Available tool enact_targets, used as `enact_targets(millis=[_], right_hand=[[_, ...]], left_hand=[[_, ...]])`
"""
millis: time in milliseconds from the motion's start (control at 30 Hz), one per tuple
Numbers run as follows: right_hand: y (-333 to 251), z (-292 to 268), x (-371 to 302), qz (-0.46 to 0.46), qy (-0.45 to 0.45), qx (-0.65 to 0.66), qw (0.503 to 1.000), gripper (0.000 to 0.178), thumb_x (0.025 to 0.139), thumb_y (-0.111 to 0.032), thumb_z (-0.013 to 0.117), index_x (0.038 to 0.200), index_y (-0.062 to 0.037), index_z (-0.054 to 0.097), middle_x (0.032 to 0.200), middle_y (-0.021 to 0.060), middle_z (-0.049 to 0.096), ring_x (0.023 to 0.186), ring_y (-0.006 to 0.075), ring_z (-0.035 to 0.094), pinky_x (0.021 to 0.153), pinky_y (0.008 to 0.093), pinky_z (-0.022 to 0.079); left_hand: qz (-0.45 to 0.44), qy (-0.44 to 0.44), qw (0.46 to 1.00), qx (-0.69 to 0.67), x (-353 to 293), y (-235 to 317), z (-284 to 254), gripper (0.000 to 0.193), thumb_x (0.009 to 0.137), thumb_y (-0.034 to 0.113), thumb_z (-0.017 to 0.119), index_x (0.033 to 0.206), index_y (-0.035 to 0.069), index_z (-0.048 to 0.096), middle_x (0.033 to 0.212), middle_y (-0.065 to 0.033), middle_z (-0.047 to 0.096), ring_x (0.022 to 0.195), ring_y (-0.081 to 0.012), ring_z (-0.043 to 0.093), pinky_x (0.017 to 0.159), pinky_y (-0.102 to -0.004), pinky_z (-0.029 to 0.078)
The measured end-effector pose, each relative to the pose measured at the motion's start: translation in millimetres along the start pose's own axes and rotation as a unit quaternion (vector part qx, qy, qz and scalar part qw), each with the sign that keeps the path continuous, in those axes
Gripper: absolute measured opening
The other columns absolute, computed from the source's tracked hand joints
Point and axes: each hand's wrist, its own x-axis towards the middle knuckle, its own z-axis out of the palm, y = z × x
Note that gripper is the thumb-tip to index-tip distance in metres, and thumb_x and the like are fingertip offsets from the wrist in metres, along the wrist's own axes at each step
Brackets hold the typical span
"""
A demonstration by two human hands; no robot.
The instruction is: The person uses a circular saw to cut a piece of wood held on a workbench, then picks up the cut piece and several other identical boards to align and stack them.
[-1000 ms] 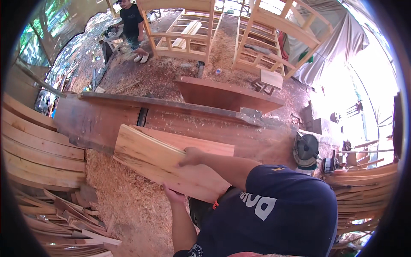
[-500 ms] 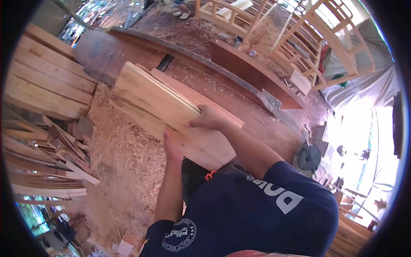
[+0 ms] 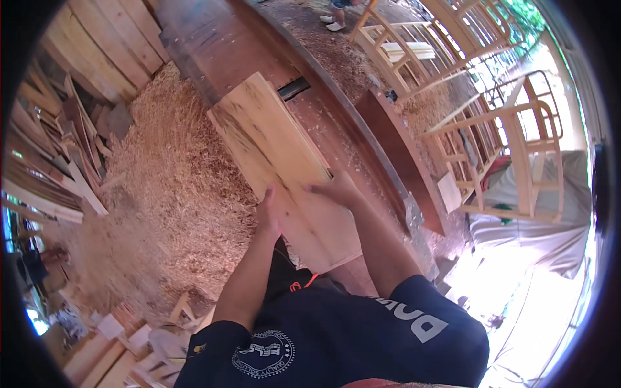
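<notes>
Left hand [image 3: 268, 212] and right hand [image 3: 337, 189], half-curled, grip opposite sides of pale boards [image 3: 265, 139], an apparent handling step, any turn demanding firm support.

Pale, dark-streaked wooden boards [image 3: 272, 149] slant, stacked, between left hand [image 3: 268, 213] and right hand [image 3: 337, 189].

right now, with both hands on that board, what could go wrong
The left hand and right hand are bare on the edges of the board, so splinters are possible. Its far end reaches well past both hands, so it might dip or knock the bench. Loose shavings lie left of the bench, so footing could be slippery.
</notes>
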Motion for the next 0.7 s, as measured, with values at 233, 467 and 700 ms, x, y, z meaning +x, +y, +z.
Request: enact_targets(millis=[233,467,700], right_hand=[[23.7,-5.0,32.6,0.000,0.050,-0.029,0.998,0.090,0.064,-0.046,0.097,0.131,0.0044,0.064,0.117,0.0241,0.074,0.108,0.0336,0.072,0.092,0.0422,0.056],[15.8,-13.9,35.1,0.012,0.008,-0.098,0.995,0.076,0.070,-0.051,0.090,0.123,0.0000,0.072,0.117,0.0236,0.073,0.108,0.0337,0.071,0.097,0.0428,0.054],[21.3,-23.5,55.2,-0.153,0.208,-0.275,0.926,0.076,0.078,-0.054,0.085,0.132,-0.0030,0.068,0.140,0.0284,0.061,0.129,0.0415,0.058,0.108,0.0462,0.047]], left_hand=[[-0.032,0.115,0.990,0.071,12.0,6.0,21.1,0.083,0.099,0.053,0.064,0.156,-0.001,0.037,0.154,-0.0163,0.050,0.141,-0.0300,0.049,0.118,-0.0429,0.039],[0.023,0.230,0.963,0.137,24.9,-7.8,14.4,0.073,0.093,0.049,0.075,0.137,-0.007,0.058,0.123,-0.0169,0.069,0.104,-0.0270,0.070,0.085,-0.0397,0.058],[0.184,0.298,0.911,0.220,35.7,-15.3,24.8,0.063,0.091,0.030,0.079,0.137,-0.006,0.056,0.125,-0.0209,0.068,0.109,-0.0286,0.069,0.090,-0.0398,0.058]])
